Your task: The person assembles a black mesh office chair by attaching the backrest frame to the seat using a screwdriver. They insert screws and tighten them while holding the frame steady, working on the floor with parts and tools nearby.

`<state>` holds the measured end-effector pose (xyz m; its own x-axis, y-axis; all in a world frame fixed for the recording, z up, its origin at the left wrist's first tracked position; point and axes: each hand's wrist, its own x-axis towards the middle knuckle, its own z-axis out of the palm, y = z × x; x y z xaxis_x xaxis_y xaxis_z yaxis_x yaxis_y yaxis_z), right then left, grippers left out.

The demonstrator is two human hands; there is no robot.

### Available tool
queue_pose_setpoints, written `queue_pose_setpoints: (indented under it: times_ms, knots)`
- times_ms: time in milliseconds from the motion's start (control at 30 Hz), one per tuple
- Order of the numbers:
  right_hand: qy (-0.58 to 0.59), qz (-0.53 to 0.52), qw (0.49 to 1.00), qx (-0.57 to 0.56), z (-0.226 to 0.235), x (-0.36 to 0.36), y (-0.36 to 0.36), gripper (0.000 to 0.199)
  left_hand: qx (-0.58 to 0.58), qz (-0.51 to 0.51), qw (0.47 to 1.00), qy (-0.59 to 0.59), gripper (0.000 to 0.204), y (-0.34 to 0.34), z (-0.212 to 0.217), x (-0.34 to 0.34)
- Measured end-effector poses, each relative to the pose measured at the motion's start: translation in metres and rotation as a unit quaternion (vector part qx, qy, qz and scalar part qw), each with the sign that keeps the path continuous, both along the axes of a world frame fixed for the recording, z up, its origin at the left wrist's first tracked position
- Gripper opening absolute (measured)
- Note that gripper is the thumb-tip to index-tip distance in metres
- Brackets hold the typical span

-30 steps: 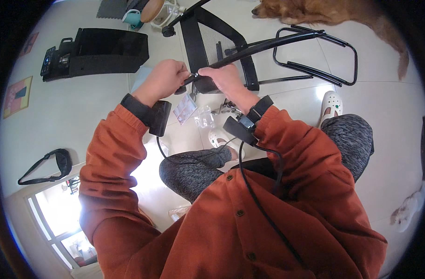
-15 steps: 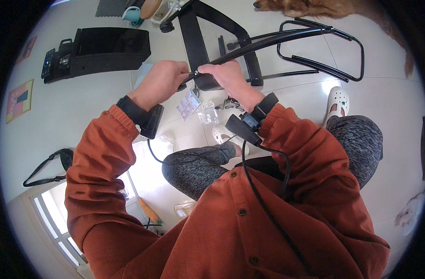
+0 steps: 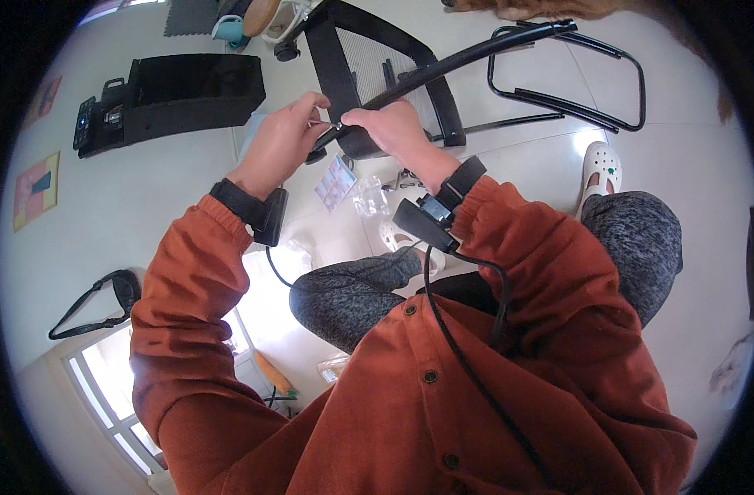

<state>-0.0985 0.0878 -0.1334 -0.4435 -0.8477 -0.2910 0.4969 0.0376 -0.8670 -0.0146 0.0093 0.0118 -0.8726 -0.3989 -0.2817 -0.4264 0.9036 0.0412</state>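
Observation:
My right hand [image 3: 393, 132] is closed around the near end of a long black curved chair bar [image 3: 484, 51] that runs up and to the right. My left hand [image 3: 282, 144] pinches a thin metal pin-like tool [image 3: 323, 124] and holds its tip against that same end, so both hands meet there. Behind the bar stands a black mesh chair back [image 3: 364, 62]. Black bands with small devices and a cable sit on both wrists. Whether the thin piece is a key or a screw is not visible.
A black tubular chair base frame [image 3: 579, 91] lies at the right. A black box [image 3: 187, 95] rests at the upper left. A leaflet [image 3: 335, 183] and small clear plastic bags [image 3: 368, 196] lie below my hands. A black strap [image 3: 96, 297] lies on the floor at left.
Both hands stay on the bar end. My left hand has drawn its fingers together on the thin metal piece at the bar's tip.

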Motion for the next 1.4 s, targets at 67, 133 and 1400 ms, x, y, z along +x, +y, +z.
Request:
queue_pose_setpoints:
  times_ms: [67, 133, 1400]
  knots:
    - [0.012, -0.01, 1.0, 0.004, -0.002, 0.001, -0.001, 0.041, -0.035, -0.053, 0.998, 0.012, 0.025, -0.002, -0.001, 0.004]
    - [0.013, -0.018, 1.0, 0.005, -0.003, 0.002, -0.002, 0.038, -0.069, -0.12, 0.99, -0.019, 0.025, -0.007, 0.003, 0.006]
    - [0.007, 0.012, 0.999, 0.045, 0.004, -0.007, -0.002, 0.046, -0.119, -0.219, 0.941, -0.227, 0.017, -0.009, 0.012, -0.025]
